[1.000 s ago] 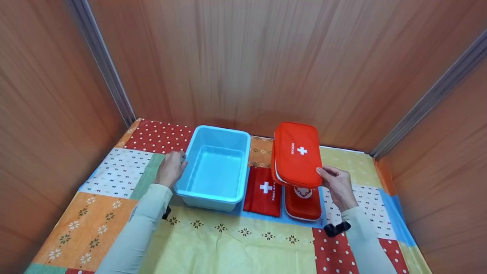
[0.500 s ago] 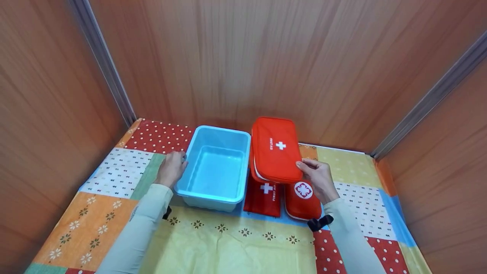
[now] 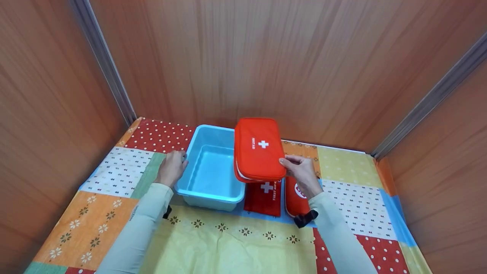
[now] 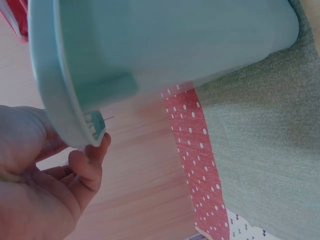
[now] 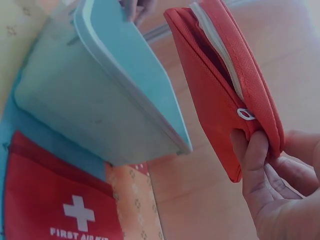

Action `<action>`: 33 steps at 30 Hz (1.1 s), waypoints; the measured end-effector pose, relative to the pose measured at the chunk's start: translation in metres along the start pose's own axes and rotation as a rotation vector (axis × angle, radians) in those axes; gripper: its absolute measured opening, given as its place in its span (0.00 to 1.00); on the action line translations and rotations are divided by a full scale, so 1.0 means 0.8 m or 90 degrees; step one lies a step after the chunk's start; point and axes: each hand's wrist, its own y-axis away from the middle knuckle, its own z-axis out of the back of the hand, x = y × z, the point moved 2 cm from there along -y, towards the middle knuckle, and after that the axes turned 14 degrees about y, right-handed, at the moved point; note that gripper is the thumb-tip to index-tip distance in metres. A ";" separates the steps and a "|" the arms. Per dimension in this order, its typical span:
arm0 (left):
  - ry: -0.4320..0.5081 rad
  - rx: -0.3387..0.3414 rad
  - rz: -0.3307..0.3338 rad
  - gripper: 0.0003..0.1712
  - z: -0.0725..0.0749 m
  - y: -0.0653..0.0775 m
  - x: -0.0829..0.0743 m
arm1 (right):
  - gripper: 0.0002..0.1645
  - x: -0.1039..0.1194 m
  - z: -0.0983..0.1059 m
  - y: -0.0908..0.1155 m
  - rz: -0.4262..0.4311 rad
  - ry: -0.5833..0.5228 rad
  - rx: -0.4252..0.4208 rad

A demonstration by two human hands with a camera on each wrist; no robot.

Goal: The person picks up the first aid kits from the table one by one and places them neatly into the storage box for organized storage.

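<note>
A red zipped first aid case [image 3: 255,163] with a white cross is held up at its lower right corner by my right hand [image 3: 303,174]. It hangs over the right rim of a light blue plastic bin [image 3: 209,203]. In the right wrist view, fingers and thumb pinch the case [image 5: 207,97] near its white zipper pull [image 5: 245,114]. My left hand [image 3: 171,169] grips the bin's left rim. The left wrist view shows its fingers [image 4: 86,170] curled under that rim. The bin's visible inside holds nothing.
Right of the bin lies a flat dark red first aid pouch [image 3: 262,205], partly covered by the raised case. Beside it sits a smaller red case [image 3: 295,203], partly behind my right hand. Wood-grain panels [image 3: 243,68] enclose the patchwork cloth [image 3: 228,247] on three sides.
My right hand has carried the red first aid case leftward, from above the smaller case to over the bin's right rim. The left hand and the bin have stayed put.
</note>
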 end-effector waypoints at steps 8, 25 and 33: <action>-0.024 0.003 0.006 0.21 0.001 -0.001 0.001 | 0.23 0.012 -0.029 0.001 0.017 0.026 0.017; -0.051 -0.001 0.014 0.20 -0.002 -0.002 0.001 | 0.19 0.027 -0.076 0.007 0.057 0.050 0.054; -0.087 -0.015 0.004 0.20 0.000 -0.001 0.000 | 0.17 0.032 -0.097 0.007 0.047 0.070 0.075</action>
